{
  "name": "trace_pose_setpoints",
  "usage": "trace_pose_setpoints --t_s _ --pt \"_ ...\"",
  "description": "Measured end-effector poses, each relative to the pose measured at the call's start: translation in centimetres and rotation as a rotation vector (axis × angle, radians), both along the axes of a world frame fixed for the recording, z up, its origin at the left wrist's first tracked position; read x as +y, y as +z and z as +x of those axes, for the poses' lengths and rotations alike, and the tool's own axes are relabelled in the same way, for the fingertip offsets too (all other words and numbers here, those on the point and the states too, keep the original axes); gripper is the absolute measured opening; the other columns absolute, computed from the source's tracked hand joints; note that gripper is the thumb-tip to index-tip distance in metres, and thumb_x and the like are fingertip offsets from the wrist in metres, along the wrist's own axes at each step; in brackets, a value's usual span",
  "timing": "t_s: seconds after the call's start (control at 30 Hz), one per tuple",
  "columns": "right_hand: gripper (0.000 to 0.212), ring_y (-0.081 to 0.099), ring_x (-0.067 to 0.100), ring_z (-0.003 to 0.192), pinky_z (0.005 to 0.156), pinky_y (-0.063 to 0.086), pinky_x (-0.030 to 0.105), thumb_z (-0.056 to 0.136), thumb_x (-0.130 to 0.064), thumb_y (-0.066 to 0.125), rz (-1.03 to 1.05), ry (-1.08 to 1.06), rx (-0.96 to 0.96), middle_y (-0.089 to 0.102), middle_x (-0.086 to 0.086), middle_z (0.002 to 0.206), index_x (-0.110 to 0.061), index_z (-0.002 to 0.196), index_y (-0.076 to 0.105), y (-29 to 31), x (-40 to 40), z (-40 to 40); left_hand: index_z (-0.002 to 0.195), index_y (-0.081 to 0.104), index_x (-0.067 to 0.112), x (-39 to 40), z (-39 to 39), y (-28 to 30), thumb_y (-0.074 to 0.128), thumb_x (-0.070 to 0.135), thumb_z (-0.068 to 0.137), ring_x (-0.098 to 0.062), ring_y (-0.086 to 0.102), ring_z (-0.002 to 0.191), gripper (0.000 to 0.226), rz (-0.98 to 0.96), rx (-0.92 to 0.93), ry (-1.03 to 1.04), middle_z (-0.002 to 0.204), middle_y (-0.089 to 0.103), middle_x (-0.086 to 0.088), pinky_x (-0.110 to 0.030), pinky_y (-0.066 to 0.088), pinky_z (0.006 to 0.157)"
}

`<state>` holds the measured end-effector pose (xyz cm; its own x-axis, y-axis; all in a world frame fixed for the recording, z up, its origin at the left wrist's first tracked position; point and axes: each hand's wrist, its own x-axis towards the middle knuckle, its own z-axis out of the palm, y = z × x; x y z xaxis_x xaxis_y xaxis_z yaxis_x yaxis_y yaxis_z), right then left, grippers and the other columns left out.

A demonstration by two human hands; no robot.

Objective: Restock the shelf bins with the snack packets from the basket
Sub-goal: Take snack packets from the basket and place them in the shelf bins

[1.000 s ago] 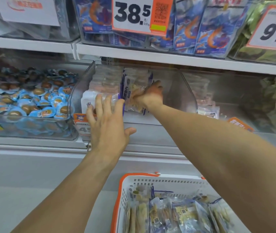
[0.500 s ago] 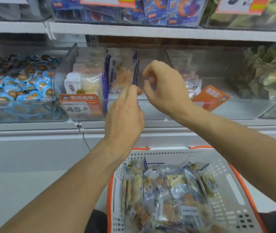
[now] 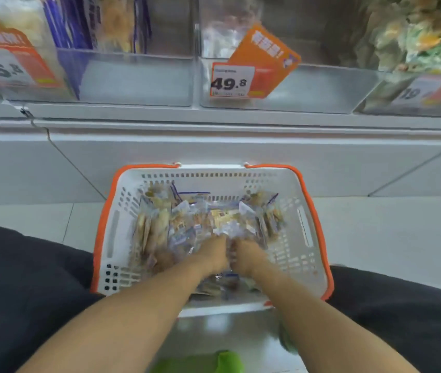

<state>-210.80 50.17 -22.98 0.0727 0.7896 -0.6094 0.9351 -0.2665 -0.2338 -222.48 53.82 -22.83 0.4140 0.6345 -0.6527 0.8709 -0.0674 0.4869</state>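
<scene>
Spanning the whole upper view above the basket point(image 3: 107, 211), the shelf point(image 3: 214, 125) carries clear bins point(image 3: 138, 79), the one up and to the left of the basket partly filled with upright packets, the one straight above it, behind the 49.8 price tag point(image 3: 231, 80), looking largely bare at the front. Below it the white, orange-rimmed basket sits on the floor between the person's dark-clad knees, with the snack packets point(image 3: 187, 219) heaped loose inside it. Both hands are down in that heap near the basket's near wall, the left hand point(image 3: 211, 255) just beside the right hand point(image 3: 249, 258); motion blur and the packets hide the fingers, so I cannot tell whether they grip anything. To do this pick well, it seems best to gather several packets facing one way and squared into a stack before lifting.
</scene>
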Motion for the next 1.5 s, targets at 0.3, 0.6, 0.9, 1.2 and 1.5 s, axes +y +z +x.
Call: trace_pose_setpoints --t_s 0.3,0.6,0.9,1.2,1.5 --pt "0.052 0.055 0.032 0.12 0.098 0.05 0.039 0.087 -0.029 0.066 0.019 -0.258 -0.102 0.056 0.015 0.13 -0.011 0.132 0.047 -3.4 -1.5 0.4 0.126 0.051 0.018 -1.9 2.4 -3.8 0.061 0.018 0.091 -0.021 0.063 0.101 0.037 -0.22 -0.239 0.665 0.116 0.064 -0.005 -0.034 0.055 0.083" --pt "0.029 0.046 0.034 0.123 0.106 0.043 0.038 0.088 -0.012 0.059 -0.012 -0.314 0.044 0.052 0.015 0.132 -0.02 0.113 0.072 -3.0 -1.9 -1.8 0.104 0.068 0.009 -2.4 0.9 -4.2 0.076 0.02 0.084 -0.025 0.069 0.091 0.024 -0.097 -0.025 0.816 0.104 0.071 -0.01 -0.032 0.058 0.072" --pt "0.036 0.063 0.021 0.083 0.07 0.054 0.029 0.083 -0.017 0.075 -0.111 -0.647 0.378 0.064 0.007 0.096 -0.004 0.113 0.06 -0.7 -0.6 1.6 0.102 0.068 0.018 -1.2 -2.0 -1.8 0.066 0.012 0.095 -0.013 0.054 0.07 0.01 -0.328 -0.343 0.781 0.094 0.066 -0.002 -0.026 0.046 0.059" --pt "0.034 0.066 0.018 0.078 0.074 0.056 0.032 0.08 -0.004 0.082 -0.089 -0.762 0.92 0.066 0.01 0.09 -0.016 0.087 0.05 2.8 0.7 2.7 0.104 0.06 0.011 1.6 -5.4 6.0 0.051 0.005 0.1 -0.021 0.066 0.092 0.012 -0.44 -0.674 0.731 0.102 0.07 -0.007 -0.037 0.054 0.075" --pt "0.043 0.074 0.022 0.079 0.067 0.062 0.04 0.077 -0.003 0.085 0.254 -0.632 1.037 0.073 0.014 0.096 0.006 0.111 0.061 9.9 2.7 4.0 0.112 0.059 0.032 4.1 -4.5 11.1 0.067 0.023 0.093 -0.018 0.065 0.11 0.023 -0.02 -0.628 0.453 0.117 0.068 0.003 -0.046 0.051 0.1"
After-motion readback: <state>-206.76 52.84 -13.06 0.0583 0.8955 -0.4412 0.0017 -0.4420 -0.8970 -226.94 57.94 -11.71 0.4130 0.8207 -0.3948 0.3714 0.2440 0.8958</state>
